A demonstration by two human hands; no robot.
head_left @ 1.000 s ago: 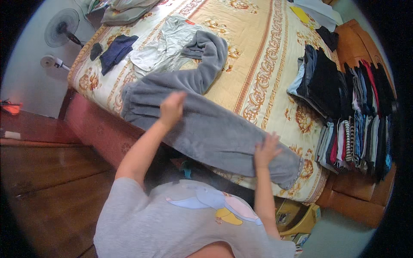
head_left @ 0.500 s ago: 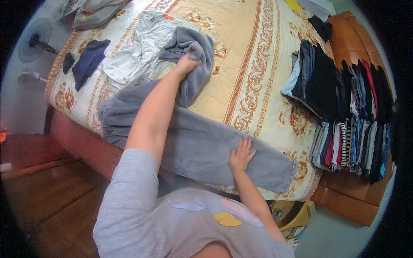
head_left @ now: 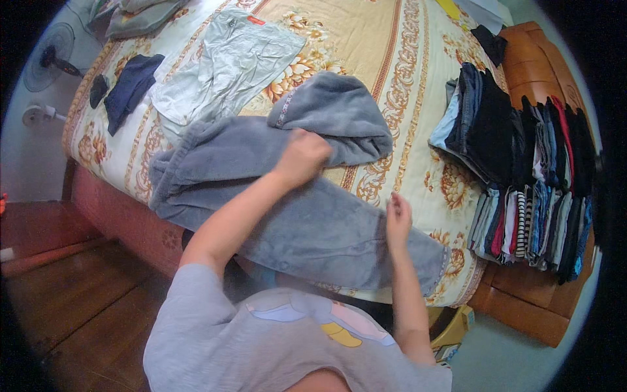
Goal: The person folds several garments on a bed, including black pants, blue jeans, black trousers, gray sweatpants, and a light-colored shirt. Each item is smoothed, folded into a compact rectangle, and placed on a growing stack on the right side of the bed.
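Observation:
A pair of grey fleece trousers (head_left: 307,225) lies along the near edge of the bed, its waistband end to the left and one cuff to the right. The other leg (head_left: 346,108) is bunched up on the far side, its patterned trim showing. My left hand (head_left: 304,157) is closed on the fleece where this bunched leg crosses the flat one. Just over the flat leg's far edge, toward the cuff, my right hand (head_left: 398,221) is raised with its fingers loosely bent and apart, and no cloth shows in it.
A pale crumpled garment (head_left: 219,72) and a navy one (head_left: 132,91) lie at the far left of the flowered bedspread (head_left: 366,46). To the right, dark folded trousers (head_left: 486,124) and rows of folded clothes (head_left: 532,222) rest by a brown wooden headboard (head_left: 522,294). A fan (head_left: 52,57) stands at left.
My left hand has drawn the bunched leg nearer and to the right, uncovering more of the pale garment. My right hand has lifted off the flat leg and moved slightly right.

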